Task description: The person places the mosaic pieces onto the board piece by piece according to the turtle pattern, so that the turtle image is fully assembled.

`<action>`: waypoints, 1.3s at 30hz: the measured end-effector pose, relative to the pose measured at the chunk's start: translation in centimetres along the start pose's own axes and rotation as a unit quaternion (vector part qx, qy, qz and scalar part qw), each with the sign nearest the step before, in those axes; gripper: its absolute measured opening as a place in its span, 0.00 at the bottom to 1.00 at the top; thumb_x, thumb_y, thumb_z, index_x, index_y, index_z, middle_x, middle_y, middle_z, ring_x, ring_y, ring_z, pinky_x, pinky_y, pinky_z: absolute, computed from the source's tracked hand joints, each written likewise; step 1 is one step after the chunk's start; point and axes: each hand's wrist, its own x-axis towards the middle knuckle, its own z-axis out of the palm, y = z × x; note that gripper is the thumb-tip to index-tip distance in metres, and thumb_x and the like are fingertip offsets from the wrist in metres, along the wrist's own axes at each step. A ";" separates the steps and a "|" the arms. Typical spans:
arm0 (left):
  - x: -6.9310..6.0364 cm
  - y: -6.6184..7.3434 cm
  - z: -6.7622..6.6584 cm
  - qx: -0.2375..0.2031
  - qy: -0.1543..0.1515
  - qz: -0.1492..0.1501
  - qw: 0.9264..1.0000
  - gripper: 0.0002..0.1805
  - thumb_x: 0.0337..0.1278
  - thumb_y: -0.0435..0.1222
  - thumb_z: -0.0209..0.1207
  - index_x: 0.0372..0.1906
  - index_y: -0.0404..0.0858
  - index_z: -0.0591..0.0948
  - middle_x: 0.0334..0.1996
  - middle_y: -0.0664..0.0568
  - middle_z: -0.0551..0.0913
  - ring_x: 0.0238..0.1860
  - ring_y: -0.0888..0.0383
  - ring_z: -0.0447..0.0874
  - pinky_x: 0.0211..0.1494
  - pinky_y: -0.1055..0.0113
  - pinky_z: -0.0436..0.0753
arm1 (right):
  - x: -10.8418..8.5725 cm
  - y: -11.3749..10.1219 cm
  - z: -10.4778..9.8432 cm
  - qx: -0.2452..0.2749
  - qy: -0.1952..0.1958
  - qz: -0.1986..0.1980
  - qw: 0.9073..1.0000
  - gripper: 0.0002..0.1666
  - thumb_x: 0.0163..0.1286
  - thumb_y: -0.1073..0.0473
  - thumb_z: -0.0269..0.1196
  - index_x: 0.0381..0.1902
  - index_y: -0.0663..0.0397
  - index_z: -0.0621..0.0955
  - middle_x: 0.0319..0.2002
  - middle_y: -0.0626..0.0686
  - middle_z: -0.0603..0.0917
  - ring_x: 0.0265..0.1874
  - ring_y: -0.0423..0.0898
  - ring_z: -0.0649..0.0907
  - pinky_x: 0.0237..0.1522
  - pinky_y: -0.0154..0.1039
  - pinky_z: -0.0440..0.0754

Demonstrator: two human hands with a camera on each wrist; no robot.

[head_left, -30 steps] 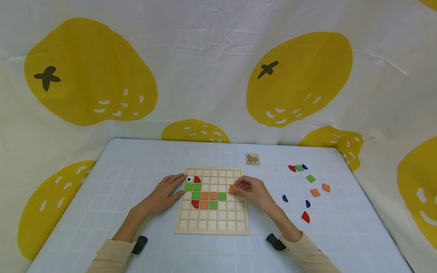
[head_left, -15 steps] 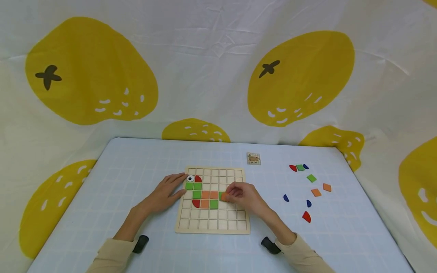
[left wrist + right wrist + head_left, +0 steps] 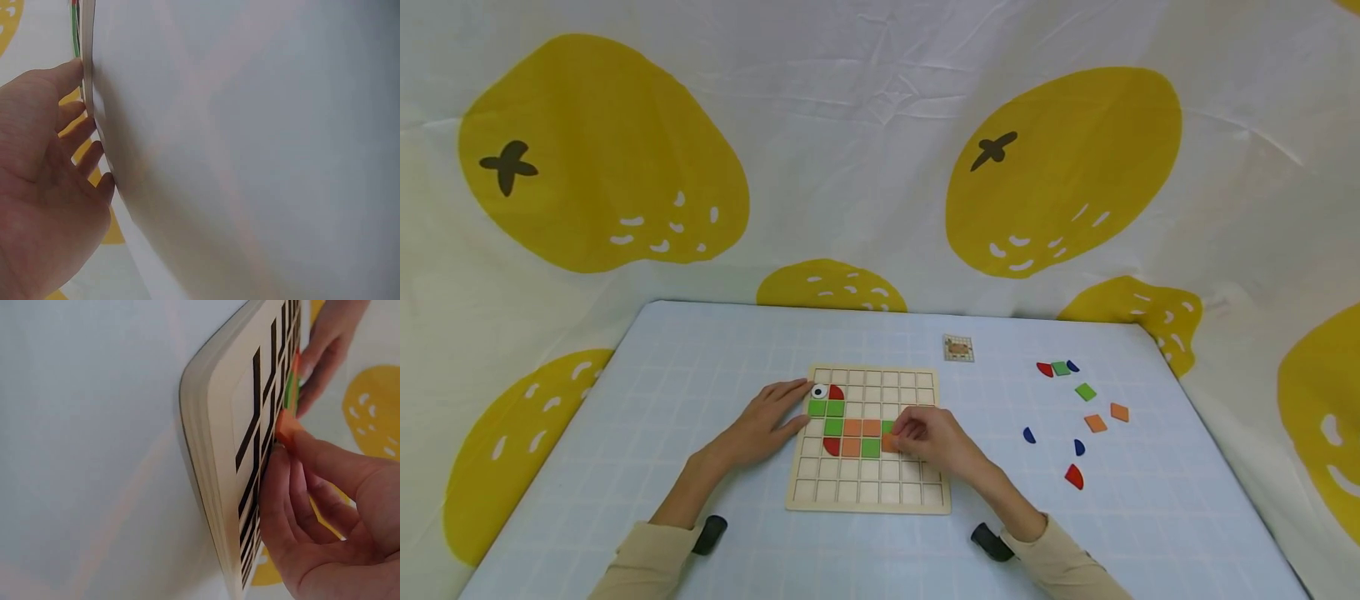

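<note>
A wooden grid board (image 3: 868, 496) lies on the table, with green, orange and red pieces and a round eye piece (image 3: 819, 391) set in its cells. My right hand (image 3: 936, 440) pinches an orange square tile (image 3: 287, 428) between thumb and fingers, at a cell just right of a green square (image 3: 870, 448). In the right wrist view the tile still stands tilted against the board. My left hand (image 3: 763, 423) rests at the board's left edge, fingers stretched out, the fingertips touching the rim. In the left wrist view, that hand (image 3: 56, 144) touches the board's side (image 3: 88, 50).
Loose pieces lie to the right: red quarter rounds (image 3: 1074, 477), blue half rounds (image 3: 1028, 435), green squares (image 3: 1086, 392) and orange squares (image 3: 1096, 423). A small pattern card (image 3: 958, 348) lies behind the board. A curtain with yellow fruit prints (image 3: 1063, 171) hangs beyond the table.
My right hand has carried the orange tile left and nearer to me, from the board's right side to the row beneath the rightmost green square. My left hand has stayed at the board's edge.
</note>
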 end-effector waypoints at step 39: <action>-0.1 0.1 0.0 0.004 0.007 0.006 1.000 0.32 0.75 0.41 0.59 0.78 0.37 0.66 0.75 0.40 0.66 0.74 0.37 0.60 0.72 0.35 0.65 | -2.4 1.7 -4.5 -0.096 0.072 0.034 0.992 0.07 0.70 0.66 0.68 0.45 0.59 0.86 0.39 0.47 0.86 0.37 0.42 0.82 0.42 0.35 0.85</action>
